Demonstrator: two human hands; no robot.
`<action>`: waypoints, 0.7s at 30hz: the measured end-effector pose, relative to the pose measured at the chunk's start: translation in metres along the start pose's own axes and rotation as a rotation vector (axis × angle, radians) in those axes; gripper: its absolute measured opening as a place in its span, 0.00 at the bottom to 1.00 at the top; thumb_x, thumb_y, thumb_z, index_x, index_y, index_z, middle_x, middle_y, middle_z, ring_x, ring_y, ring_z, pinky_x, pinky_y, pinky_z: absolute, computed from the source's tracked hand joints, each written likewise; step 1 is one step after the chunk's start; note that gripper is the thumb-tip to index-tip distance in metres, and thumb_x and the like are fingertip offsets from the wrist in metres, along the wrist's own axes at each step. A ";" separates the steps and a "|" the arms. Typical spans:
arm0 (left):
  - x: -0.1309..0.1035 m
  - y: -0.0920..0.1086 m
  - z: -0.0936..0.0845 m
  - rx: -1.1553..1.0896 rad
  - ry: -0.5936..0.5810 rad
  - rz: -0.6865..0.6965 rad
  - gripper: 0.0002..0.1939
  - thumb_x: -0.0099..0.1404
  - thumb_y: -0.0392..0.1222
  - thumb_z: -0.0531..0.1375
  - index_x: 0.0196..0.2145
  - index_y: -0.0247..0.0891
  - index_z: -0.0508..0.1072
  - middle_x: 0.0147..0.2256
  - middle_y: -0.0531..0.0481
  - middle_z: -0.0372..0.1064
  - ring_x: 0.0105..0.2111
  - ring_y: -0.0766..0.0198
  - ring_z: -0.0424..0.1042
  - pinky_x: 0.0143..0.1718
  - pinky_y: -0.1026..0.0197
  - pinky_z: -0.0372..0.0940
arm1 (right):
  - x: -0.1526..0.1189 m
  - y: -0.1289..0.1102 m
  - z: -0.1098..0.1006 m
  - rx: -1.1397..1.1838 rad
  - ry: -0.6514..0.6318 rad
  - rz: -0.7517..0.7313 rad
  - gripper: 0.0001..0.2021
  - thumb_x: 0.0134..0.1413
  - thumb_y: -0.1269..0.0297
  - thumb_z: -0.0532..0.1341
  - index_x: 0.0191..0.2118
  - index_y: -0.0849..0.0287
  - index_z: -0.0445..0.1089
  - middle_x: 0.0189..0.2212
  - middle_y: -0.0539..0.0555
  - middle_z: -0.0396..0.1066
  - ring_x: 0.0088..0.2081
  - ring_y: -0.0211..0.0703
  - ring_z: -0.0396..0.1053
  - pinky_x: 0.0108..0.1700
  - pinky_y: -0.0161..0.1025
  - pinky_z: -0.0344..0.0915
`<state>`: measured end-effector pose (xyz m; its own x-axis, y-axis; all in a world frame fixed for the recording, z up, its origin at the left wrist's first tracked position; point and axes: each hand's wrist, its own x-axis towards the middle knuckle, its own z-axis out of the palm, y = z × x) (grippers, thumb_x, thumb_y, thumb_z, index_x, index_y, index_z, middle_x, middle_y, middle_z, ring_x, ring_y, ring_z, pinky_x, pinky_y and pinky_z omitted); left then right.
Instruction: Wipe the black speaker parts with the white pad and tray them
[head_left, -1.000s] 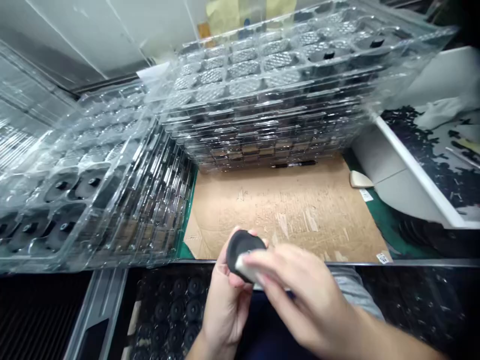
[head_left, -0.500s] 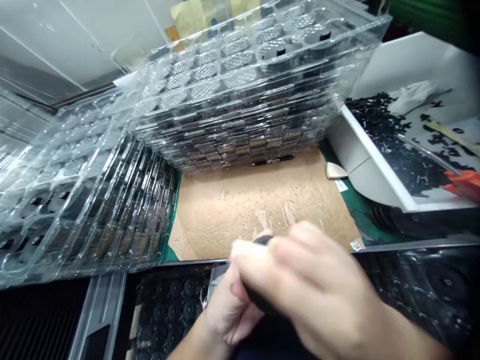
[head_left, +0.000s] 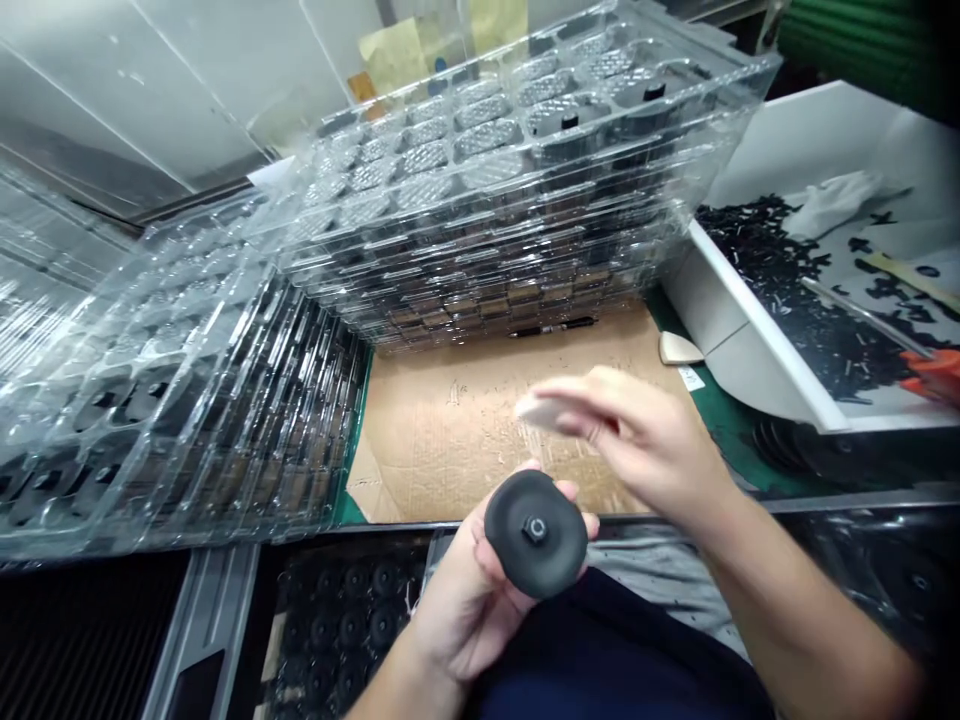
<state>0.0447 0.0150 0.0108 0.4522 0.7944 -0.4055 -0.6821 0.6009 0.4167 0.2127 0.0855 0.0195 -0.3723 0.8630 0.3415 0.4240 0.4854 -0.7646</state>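
My left hand (head_left: 472, 620) is closed around a round black rubber disc (head_left: 517, 565), its dished face turned up. A small metal nut (head_left: 535, 527) sits in the disc's centre. Above and to the right of the disc, apart from it, my right hand (head_left: 645, 435) pinches a flat whitish piece (head_left: 538, 411). Blur hides what kind of piece it is. Under the hands lies a worn sheet of cardboard (head_left: 427, 440) on a green mat.
Clear plastic trays (head_left: 450, 240) are stacked behind the cardboard, with another stack (head_left: 225, 400) at left. At right, a white bin (head_left: 787, 370) holds small black parts (head_left: 817, 320) and a red-handled tool (head_left: 934, 370). A pen (head_left: 553, 328) and a beige wedge (head_left: 679, 349) lie nearby.
My right hand has moved up and away from my left hand, with the whitish piece in it. The black disc's face now shows in my left hand.
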 end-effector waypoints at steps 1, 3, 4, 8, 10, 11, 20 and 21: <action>-0.001 0.001 -0.003 -0.044 -0.020 -0.003 0.28 0.47 0.47 0.67 0.48 0.41 0.70 0.48 0.46 0.69 0.47 0.52 0.70 0.46 0.59 0.67 | -0.004 0.014 0.005 -0.037 0.030 0.121 0.13 0.61 0.69 0.50 0.48 0.55 0.66 0.38 0.52 0.69 0.39 0.40 0.67 0.40 0.37 0.63; -0.003 0.002 -0.010 -0.105 -0.021 -0.002 0.28 0.49 0.46 0.66 0.49 0.43 0.68 0.50 0.46 0.67 0.49 0.51 0.68 0.48 0.58 0.65 | -0.021 0.036 0.022 -0.076 -0.005 0.237 0.13 0.62 0.68 0.49 0.50 0.56 0.64 0.42 0.54 0.69 0.43 0.42 0.66 0.42 0.40 0.64; -0.004 0.002 -0.013 -0.118 -0.015 0.002 0.28 0.49 0.46 0.66 0.49 0.42 0.68 0.50 0.45 0.67 0.49 0.51 0.68 0.48 0.58 0.65 | -0.033 0.043 0.034 -0.079 -0.054 0.240 0.14 0.62 0.68 0.48 0.50 0.56 0.64 0.42 0.54 0.69 0.43 0.42 0.67 0.42 0.41 0.64; -0.007 0.006 -0.026 -0.139 0.011 0.009 0.30 0.49 0.47 0.65 0.51 0.43 0.66 0.50 0.43 0.66 0.49 0.51 0.68 0.47 0.58 0.65 | -0.074 0.045 0.069 -0.088 -0.161 0.173 0.13 0.59 0.71 0.50 0.44 0.57 0.69 0.31 0.53 0.71 0.32 0.42 0.68 0.35 0.41 0.65; -0.008 0.008 -0.030 -0.128 0.021 0.015 0.30 0.50 0.48 0.65 0.51 0.43 0.66 0.51 0.43 0.66 0.49 0.51 0.67 0.48 0.57 0.64 | -0.072 0.034 0.068 -0.096 -0.128 0.204 0.12 0.60 0.70 0.50 0.44 0.58 0.68 0.33 0.54 0.71 0.34 0.43 0.68 0.36 0.42 0.65; -0.009 0.009 -0.031 -0.119 0.028 0.025 0.30 0.50 0.48 0.65 0.51 0.43 0.66 0.51 0.43 0.66 0.49 0.50 0.67 0.48 0.57 0.64 | -0.065 0.024 0.063 -0.099 -0.076 0.231 0.12 0.60 0.69 0.50 0.45 0.57 0.68 0.36 0.55 0.71 0.36 0.44 0.68 0.38 0.43 0.64; -0.024 0.022 -0.043 -0.018 0.198 0.194 0.30 0.42 0.43 0.70 0.46 0.44 0.71 0.46 0.49 0.70 0.47 0.55 0.69 0.53 0.58 0.60 | -0.005 -0.078 0.063 0.036 -0.079 -0.149 0.14 0.55 0.77 0.52 0.46 0.64 0.66 0.33 0.54 0.71 0.32 0.40 0.66 0.35 0.38 0.64; -0.026 0.023 -0.045 -0.017 0.218 0.221 0.30 0.42 0.41 0.70 0.45 0.45 0.71 0.46 0.50 0.70 0.46 0.56 0.70 0.51 0.58 0.62 | -0.003 -0.080 0.068 0.039 -0.129 -0.143 0.13 0.55 0.77 0.52 0.45 0.63 0.66 0.32 0.54 0.71 0.31 0.40 0.65 0.35 0.38 0.63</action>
<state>-0.0089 0.0042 -0.0060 0.1590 0.8671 -0.4721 -0.7602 0.4126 0.5018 0.1237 0.0344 0.0421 -0.5299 0.7595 0.3773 0.3279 0.5938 -0.7348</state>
